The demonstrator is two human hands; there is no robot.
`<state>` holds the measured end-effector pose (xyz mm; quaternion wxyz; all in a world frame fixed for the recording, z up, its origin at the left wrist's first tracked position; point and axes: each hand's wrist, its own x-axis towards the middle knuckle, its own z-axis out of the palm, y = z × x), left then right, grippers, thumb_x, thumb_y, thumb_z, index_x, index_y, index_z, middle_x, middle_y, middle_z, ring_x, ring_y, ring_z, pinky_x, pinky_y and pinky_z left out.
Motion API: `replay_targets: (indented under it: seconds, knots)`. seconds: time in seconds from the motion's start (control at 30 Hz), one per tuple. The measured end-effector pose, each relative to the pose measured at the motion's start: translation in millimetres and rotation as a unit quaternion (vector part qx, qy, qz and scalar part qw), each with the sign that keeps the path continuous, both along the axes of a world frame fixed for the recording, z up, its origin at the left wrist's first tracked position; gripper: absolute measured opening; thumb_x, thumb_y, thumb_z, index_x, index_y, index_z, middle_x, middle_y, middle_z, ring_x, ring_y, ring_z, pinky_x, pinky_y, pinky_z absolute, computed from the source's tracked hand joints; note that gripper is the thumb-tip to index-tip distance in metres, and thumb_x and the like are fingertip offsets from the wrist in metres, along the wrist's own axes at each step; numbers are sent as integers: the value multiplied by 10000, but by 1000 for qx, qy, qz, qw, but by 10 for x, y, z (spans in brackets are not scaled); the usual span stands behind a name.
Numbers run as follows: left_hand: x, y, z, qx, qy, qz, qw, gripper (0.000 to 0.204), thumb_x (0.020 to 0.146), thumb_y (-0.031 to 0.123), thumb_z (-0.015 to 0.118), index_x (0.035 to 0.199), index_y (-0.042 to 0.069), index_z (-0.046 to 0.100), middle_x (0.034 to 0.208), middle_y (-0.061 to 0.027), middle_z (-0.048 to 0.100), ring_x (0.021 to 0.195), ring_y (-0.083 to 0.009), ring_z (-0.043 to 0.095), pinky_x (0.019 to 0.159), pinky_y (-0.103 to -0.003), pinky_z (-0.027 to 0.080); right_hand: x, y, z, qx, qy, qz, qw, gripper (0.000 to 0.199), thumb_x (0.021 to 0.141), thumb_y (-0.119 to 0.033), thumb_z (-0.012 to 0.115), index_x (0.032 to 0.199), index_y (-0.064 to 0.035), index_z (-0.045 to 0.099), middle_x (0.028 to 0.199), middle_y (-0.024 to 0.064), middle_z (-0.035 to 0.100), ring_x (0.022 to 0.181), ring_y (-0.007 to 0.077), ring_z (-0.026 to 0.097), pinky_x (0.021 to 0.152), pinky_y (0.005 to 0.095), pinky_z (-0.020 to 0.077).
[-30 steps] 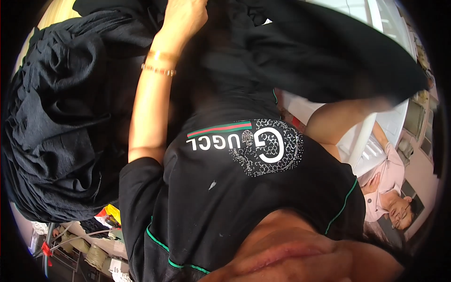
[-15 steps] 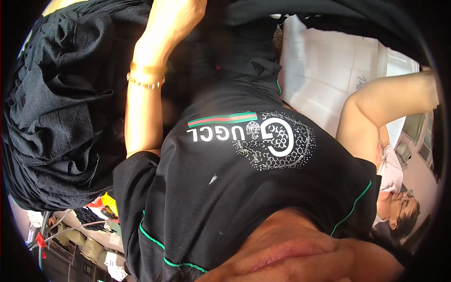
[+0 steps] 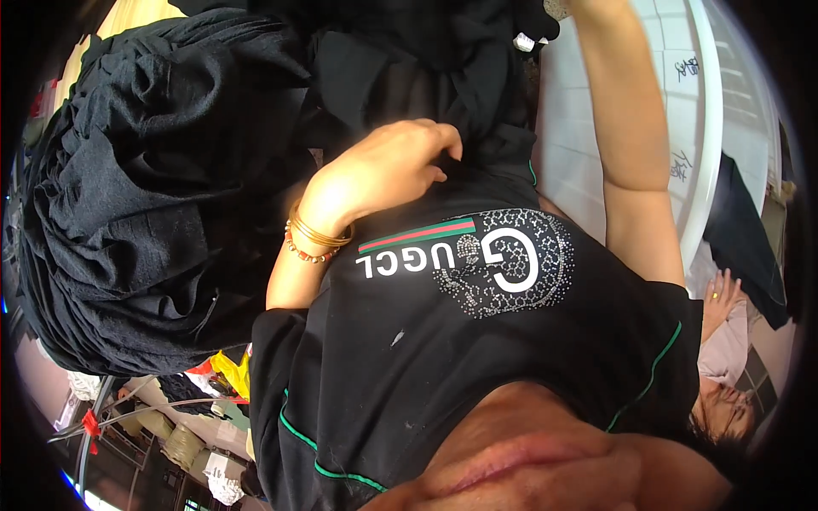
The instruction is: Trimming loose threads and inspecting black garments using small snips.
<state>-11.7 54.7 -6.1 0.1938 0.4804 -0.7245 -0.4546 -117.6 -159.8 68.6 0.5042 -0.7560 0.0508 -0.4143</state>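
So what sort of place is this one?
Probably a garment or textile workshop, though I can't be certain: a large heap of black cloth fills the left side, beige bundles show in the background, and another person is nearby.

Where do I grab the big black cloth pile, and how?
Probably pinch a raised fold of the black cloth pile, coming from its right, the side nearest the left hand: the loose fabric lies in ridges that should gather easily.

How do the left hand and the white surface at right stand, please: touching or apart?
Apart: the head view shows black fabric between the left hand and the white surface.
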Motion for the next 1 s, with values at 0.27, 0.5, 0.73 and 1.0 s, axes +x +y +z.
replay_targets:
  seconds: [0.27, 0.5, 0.73, 1.0]
  knots:
    - [292, -60, 161, 57, 125, 240, 961, 137, 850, -20, 648, 974, 34, 628, 667, 72, 471, 631, -20, 417, 561, -214, 362, -712, 285, -1484, -190, 462, 74, 863, 304, 954, -291, 582, 1108, -69, 722, 953, 89, 729, 877, 270, 652, 916, 355, 464]
    - [536, 72, -132, 110, 166, 320, 926, 246, 887, 94, 710, 1120, 17, 684, 707, 55, 594, 661, -15, 525, 598, -183, 410, -645, 177, -1216, -386, 266, -119, 875, 335, 839, -265, 742, 652, -66, 548, 655, 96, 524, 653, 286, 534, 727, 385, 424]
    - [516, -38, -104, 117, 223, 325, 912, 191, 949, 107, 626, 1093, 4, 697, 912, -17, 705, 849, -67, 626, 793, -202, 482, -528, 1005, -760, -269, 175, -36, 946, 396, 765, -256, 802, 1111, -91, 703, 999, 31, 650, 852, 184, 620, 714, 310, 429]
    - [356, -123, -35, 166, 283, 339, 882, 227, 954, 89, 622, 1161, 7, 669, 1023, -25, 694, 936, -83, 618, 859, -216, 481, -516, 1050, -1178, -227, 170, -141, 948, 200, 773, -86, 753, 968, -61, 719, 932, 90, 688, 850, 263, 676, 737, 361, 538]
